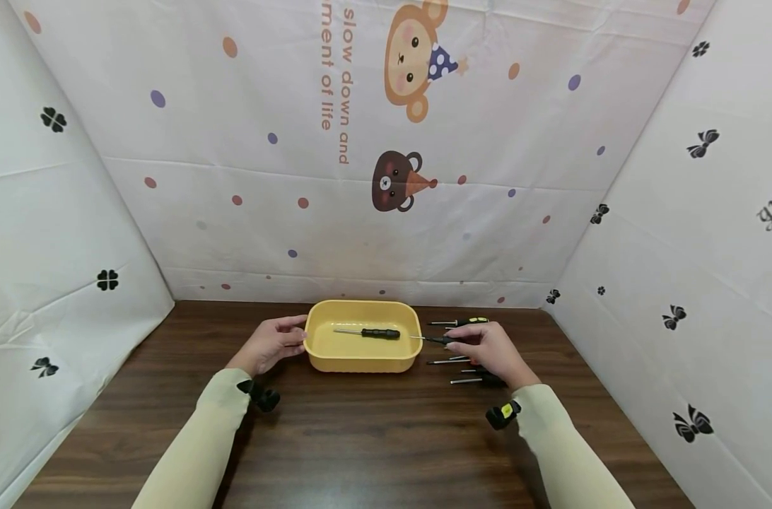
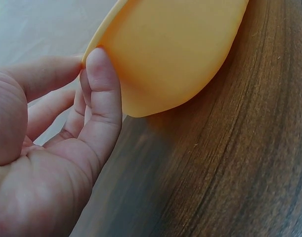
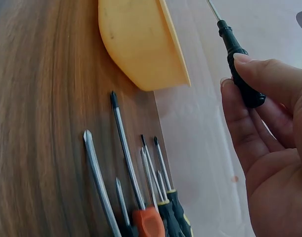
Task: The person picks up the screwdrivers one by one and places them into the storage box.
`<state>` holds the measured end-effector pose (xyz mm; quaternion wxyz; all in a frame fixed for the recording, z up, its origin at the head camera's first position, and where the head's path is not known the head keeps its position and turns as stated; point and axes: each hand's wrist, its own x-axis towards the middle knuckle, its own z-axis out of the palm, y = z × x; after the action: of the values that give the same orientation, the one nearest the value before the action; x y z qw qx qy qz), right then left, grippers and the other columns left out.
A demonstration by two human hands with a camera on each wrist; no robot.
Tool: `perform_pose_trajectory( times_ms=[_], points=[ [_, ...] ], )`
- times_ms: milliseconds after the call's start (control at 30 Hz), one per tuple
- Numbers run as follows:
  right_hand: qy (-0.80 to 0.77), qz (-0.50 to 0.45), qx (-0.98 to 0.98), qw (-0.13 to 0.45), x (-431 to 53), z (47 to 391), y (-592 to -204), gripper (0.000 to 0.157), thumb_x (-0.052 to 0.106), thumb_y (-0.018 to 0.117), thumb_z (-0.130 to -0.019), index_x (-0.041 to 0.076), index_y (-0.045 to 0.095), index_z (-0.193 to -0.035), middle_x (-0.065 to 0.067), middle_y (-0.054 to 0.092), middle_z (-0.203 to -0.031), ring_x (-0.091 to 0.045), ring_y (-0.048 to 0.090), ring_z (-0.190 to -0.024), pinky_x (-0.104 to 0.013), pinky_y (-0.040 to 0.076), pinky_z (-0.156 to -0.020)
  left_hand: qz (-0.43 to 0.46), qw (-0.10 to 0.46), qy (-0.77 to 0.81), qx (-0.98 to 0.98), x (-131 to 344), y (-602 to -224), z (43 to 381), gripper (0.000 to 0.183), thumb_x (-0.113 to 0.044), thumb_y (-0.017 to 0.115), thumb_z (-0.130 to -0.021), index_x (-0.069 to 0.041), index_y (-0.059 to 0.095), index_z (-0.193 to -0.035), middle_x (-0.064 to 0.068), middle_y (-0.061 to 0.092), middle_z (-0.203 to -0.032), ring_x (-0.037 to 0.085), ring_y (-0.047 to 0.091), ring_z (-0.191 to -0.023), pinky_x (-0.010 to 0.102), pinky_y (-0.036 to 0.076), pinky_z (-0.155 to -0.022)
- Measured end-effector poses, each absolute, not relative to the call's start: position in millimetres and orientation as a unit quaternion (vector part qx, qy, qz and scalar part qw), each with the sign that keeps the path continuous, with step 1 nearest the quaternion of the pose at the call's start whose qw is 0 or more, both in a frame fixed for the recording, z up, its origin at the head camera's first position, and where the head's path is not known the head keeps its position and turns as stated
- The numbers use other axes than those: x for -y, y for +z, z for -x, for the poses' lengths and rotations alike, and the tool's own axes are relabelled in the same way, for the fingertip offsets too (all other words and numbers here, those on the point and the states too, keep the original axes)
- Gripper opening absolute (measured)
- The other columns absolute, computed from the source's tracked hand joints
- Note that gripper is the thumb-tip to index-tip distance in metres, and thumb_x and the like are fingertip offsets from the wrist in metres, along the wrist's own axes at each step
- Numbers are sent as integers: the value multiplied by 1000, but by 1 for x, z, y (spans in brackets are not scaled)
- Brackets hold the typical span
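My left hand [image 1: 275,344] pinches the left rim of a yellow plastic basin [image 1: 363,364], thumb and fingertips on either side of the wall in the left wrist view. One screwdriver with a black handle [image 1: 381,334] lies inside the basin, its shaft pointing left. In my right hand [image 1: 488,348] is another black-handled screwdriver [image 3: 242,74], gripped by the handle between thumb and fingers. Its thin metal shaft reaches toward the basin's right rim in the head view. Below the right hand several screwdrivers lie on the table, one with an orange handle [image 3: 150,223].
The loose screwdrivers form a row to the right of the basin, among them a black-and-yellow handled one [image 1: 474,321] at the back. Dark wood tabletop [image 1: 360,438] extends toward me. Printed white cloth [image 1: 335,233] hangs behind and along both sides.
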<state>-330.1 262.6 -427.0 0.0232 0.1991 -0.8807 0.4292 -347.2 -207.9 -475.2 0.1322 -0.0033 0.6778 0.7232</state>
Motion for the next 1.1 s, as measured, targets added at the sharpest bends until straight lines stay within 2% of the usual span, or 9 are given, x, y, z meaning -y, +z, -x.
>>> perform_pose_trajectory(
  times_ms=[233, 767, 1100],
  points=[
    [410, -212, 886, 41, -250, 339, -430, 23, 29, 83, -87, 21, 82, -109, -3, 78, -109, -10, 71, -94, -23, 59, -75, 3, 132, 724, -677, 206, -474, 346, 61, -4, 63, -101, -2, 39, -157, 6, 67, -100, 11, 69, -79, 25, 62, -77],
    [442, -194, 876, -6, -214, 348, -439, 23, 25, 83, -88, 20, 82, -110, -4, 78, -108, -14, 72, -88, -28, 61, -71, 6, 137, 725, -674, 206, -475, 345, 62, -3, 64, -100, -2, 39, -157, 4, 64, -96, 12, 69, -77, 26, 62, -76],
    [430, -202, 880, 4, -191, 357, -439, 20, 25, 83, -87, 20, 82, -107, -2, 78, -106, -12, 72, -89, -27, 61, -74, 3, 129, 731, -670, 206, -474, 345, 63, -3, 65, -99, -2, 39, -156, 5, 65, -96, 12, 69, -78, 25, 62, -75]
  ],
)
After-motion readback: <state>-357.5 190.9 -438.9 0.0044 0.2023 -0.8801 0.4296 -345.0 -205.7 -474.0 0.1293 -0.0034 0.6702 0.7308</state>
